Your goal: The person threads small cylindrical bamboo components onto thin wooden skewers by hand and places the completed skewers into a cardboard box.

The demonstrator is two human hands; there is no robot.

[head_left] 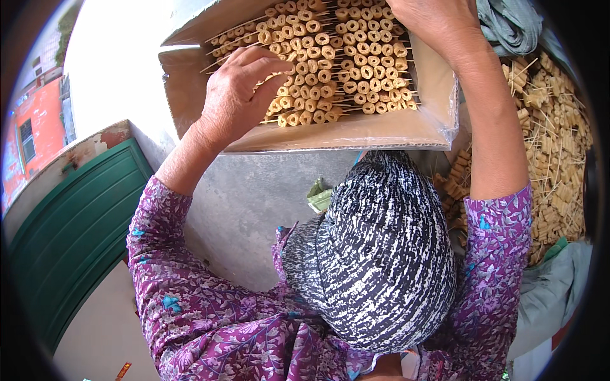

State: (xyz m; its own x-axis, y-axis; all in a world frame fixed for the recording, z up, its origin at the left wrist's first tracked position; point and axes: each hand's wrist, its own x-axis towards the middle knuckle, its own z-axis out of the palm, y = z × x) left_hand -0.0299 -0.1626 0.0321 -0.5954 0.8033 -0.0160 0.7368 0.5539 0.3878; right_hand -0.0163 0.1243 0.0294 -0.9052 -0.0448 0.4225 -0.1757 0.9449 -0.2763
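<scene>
Rows of golden, ring-shaped food rolls on thin sticks [375,70] fill a cardboard box [343,136], stacked in two blocks side by side. Over the left block, my left hand [248,89] reaches in with its fingers bent and its thumb held apart from them. Skewered rolls show through the gap, and the fingertips are close to or touching the stack. My right hand [438,22] is at the box's far right side. Its fingers run past the top edge of the picture, so what they touch is hidden.
Clear plastic wrap [454,108] lines the box's right side. A large heap of similar skewered pieces [553,140] lies to the right, beside grey-green cloth [508,28]. Black-and-white patterned cloth [387,247] bulges between my arms. A green panel [82,235] stands at left.
</scene>
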